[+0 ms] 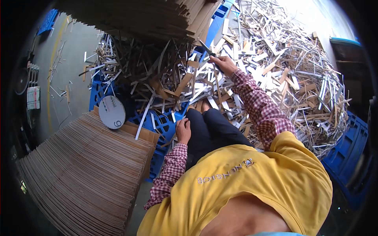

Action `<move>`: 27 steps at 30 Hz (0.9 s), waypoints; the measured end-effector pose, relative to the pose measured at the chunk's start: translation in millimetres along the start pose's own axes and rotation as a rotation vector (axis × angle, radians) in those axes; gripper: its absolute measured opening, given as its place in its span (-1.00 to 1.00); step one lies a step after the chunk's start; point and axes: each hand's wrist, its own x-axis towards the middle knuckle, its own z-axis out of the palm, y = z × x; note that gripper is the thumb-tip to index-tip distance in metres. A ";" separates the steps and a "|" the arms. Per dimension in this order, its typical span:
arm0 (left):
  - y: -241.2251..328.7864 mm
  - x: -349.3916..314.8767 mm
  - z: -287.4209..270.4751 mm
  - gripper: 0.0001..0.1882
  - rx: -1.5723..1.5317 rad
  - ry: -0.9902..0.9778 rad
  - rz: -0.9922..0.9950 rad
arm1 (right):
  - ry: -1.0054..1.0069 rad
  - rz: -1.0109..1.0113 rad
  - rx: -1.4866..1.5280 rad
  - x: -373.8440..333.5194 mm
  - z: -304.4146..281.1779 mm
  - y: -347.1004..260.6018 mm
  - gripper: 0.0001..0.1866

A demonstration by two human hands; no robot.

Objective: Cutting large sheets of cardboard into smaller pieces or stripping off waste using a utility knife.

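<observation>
Reaching forward, the right hand (223,63) was closed around a dark slim tool (208,50) (looks like a blade or scissors, too small to be sure) that pointed up toward the upper cardboard stack (157,17). Fingers were curled on the handle, arm stretched out in a red checked sleeve (260,106).

The left hand (183,131) rested low by the knee on the dark trousers (210,131), fingers loosely bent; whether it gripped anything could not be told.

The tool tip hovered over the scrap heap (275,70), a big tangled pile of brown and white cardboard strips that spread from the middle to the right and covered most of the blue plastic pallets (161,122) under it. Strips lay thick between the person's legs and the upper stack, so the reach went right across them.

To the left sat a second, fanned cardboard stack (78,169) of flat brown sheets, with a round white disc (112,112) lying at its top corner. More loose strips were scattered on the grey floor (71,51) further left. Another blue pallet (346,153) stood at the right edge, partly in shadow. A yellow shirt (244,185) filled the bottom of the view.
</observation>
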 end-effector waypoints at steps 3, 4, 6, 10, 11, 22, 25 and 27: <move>15.2 19.6 14.5 -0.81 -0.022 0.112 0.150 | 0.049 -0.088 0.034 9.9 8.8 -10.8 -0.52; 15.6 23.5 24.2 -0.82 -0.044 0.096 0.133 | 0.060 -0.113 0.005 17.7 8.9 -9.0 -0.52; 1.7 24.0 36.6 -0.83 -0.065 0.089 0.171 | 0.074 -0.088 -0.046 24.6 22.8 -26.6 -0.54; 4.3 23.8 55.7 -0.83 -0.024 0.028 0.171 | 0.197 -0.019 -0.007 16.0 19.2 5.0 -0.51; -6.0 18.8 51.6 -0.83 -0.066 -0.032 0.086 | 0.212 0.109 -0.038 -5.2 21.7 11.1 -0.50; -26.2 41.3 98.9 -0.70 0.183 -0.211 0.139 | 0.061 -0.065 0.083 27.0 17.8 2.8 -0.51; -32.9 47.2 99.7 -0.71 0.222 -0.212 0.114 | 0.184 -0.162 0.340 36.4 27.3 -18.6 -0.51; -51.2 50.3 96.9 -0.72 0.120 -0.157 0.163 | 0.303 -0.049 0.247 17.1 25.6 -15.2 -0.53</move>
